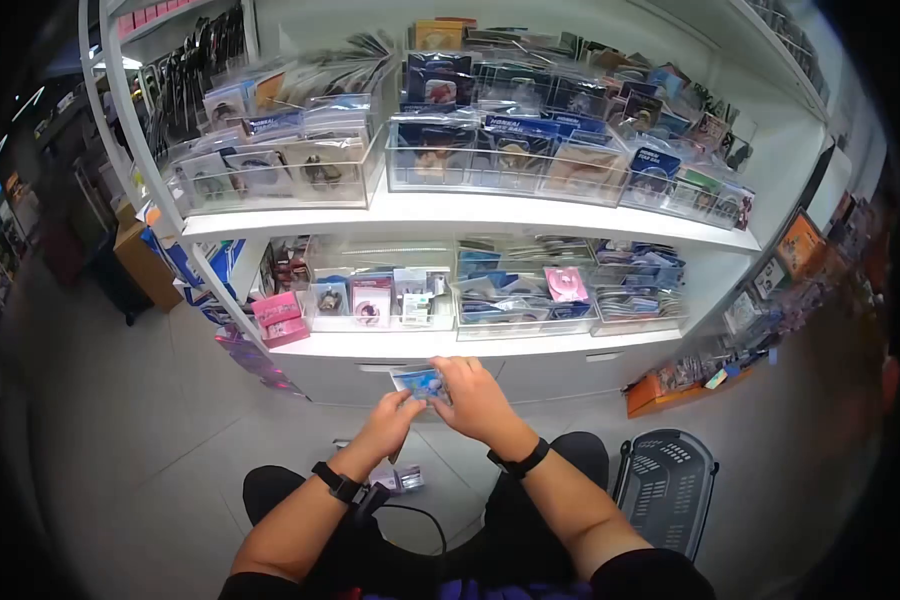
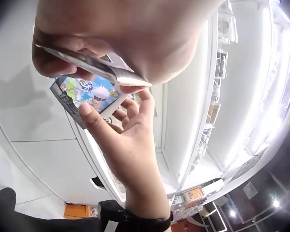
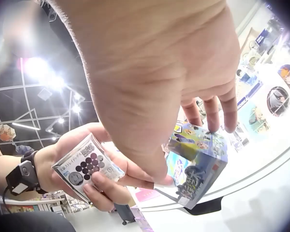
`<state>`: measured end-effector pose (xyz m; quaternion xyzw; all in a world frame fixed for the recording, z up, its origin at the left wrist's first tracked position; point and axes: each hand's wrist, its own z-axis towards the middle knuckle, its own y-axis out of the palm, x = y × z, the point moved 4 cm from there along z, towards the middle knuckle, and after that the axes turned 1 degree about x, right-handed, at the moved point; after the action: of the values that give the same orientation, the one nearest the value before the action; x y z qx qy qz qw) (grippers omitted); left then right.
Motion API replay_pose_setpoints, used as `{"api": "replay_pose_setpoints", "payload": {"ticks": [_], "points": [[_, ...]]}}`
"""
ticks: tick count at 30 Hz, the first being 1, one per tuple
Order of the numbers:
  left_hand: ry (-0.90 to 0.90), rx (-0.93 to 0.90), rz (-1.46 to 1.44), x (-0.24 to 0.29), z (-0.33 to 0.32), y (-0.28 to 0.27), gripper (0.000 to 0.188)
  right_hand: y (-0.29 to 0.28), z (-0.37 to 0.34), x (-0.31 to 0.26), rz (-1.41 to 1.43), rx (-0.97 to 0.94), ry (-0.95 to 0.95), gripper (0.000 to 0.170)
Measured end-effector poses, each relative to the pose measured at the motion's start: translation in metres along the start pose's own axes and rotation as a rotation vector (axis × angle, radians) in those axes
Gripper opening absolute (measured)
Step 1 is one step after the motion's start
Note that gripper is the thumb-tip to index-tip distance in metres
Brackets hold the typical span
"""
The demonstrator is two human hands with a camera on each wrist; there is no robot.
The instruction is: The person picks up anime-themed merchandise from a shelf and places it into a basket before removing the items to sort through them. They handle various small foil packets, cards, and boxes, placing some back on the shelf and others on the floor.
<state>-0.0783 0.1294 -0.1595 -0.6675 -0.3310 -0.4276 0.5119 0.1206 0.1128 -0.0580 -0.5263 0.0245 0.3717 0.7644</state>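
The small blue box (image 3: 200, 166), lower right in the right wrist view, is gripped by the right hand (image 1: 478, 402). The left hand (image 1: 388, 424) curls its fingers round a flat packet (image 3: 87, 169). Both are in hand, not yet set down; beyond are clear bins (image 1: 525, 325), middle of the head view.

"HONKAI" on blue packets (image 1: 520, 145)

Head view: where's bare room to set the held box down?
For the box, floor left of the left knee looks bare; so does a narrow ledge before the lower bins. Crowded: those bins and the upper bins; a package lies right of that knee.
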Motion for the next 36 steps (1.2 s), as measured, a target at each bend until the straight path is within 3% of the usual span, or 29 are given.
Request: {"api": "replay_pose_setpoints", "payload": {"ticks": [1, 5, 6, 7, 10, 14, 17, 18, 20, 24, 27, 28, 29, 31, 33, 36], "points": [[-0.076, -0.025, -0.082, 0.008, -0.009, -0.003, 0.068, -0.002, 0.003, -0.001, -0.017, 0.054, -0.025, 0.070], [-0.301, -0.157, -0.455, 0.054, -0.022, -0.020, 0.063, -0.009, 0.007, 0.004, 0.053, -0.026, 0.072, 0.091], [-0.323, -0.188, -0.483, 0.052, -0.020, -0.020, 0.061, -0.012, 0.007, 0.002, 0.067, -0.052, 0.096, 0.096], [-0.345, -0.219, -0.511, 0.051, -0.018, -0.021, 0.059, -0.015, 0.008, -0.001, 0.038, -0.069, 0.060, 0.114], [-0.251, -0.232, -0.426, 0.059, -0.009, -0.029, 0.062, -0.012, 0.012, -0.003, -0.036, -0.154, 0.040, 0.122], [-0.198, -0.315, -0.438, 0.076, 0.003, -0.046, 0.061, -0.015, 0.030, -0.012, -0.170, -0.264, 0.018, 0.115], [-0.220, -0.364, -0.583, 0.065, 0.013, -0.060, 0.055, -0.024, 0.054, -0.006, -0.152, -0.150, -0.028, 0.104], [-0.200, -0.355, -0.647, 0.064, 0.015, -0.064, 0.055, -0.024, 0.056, -0.009, -0.180, -0.231, 0.031, 0.100], [-0.197, -0.334, -0.713, 0.072, 0.018, -0.084, 0.056, -0.029, 0.076, -0.006, -0.098, -0.170, -0.003, 0.097], [-0.151, -0.305, -1.160, 0.045, 0.042, -0.126, 0.060, -0.038, 0.155, -0.006, 0.037, -0.059, 0.094, 0.088], [-0.200, -0.291, -1.474, 0.009, 0.063, -0.134, 0.050, -0.024, 0.203, 0.038, 0.078, 0.029, 0.140, 0.095], [-0.228, -0.239, -1.512, 0.001, 0.066, -0.135, 0.045, -0.029, 0.216, 0.034, -0.079, 0.050, 0.205, 0.083], [-0.254, -0.186, -1.549, -0.006, 0.070, -0.136, 0.040, -0.028, 0.236, 0.037, 0.075, -0.055, 0.285, 0.069], [-0.288, -0.151, -1.582, -0.007, 0.072, -0.137, 0.035, -0.019, 0.257, 0.063, -0.083, 0.022, 0.240, 0.066], [-0.222, -0.227, -1.623, -0.011, 0.075, -0.136, 0.034, -0.021, 0.273, 0.072, -0.241, -0.064, 0.390, 0.069], [-0.217, -0.217, -1.595, -0.011, 0.074, -0.136, 0.032, -0.006, 0.291, 0.112, -0.180, -0.098, 0.317, 0.073]]}}
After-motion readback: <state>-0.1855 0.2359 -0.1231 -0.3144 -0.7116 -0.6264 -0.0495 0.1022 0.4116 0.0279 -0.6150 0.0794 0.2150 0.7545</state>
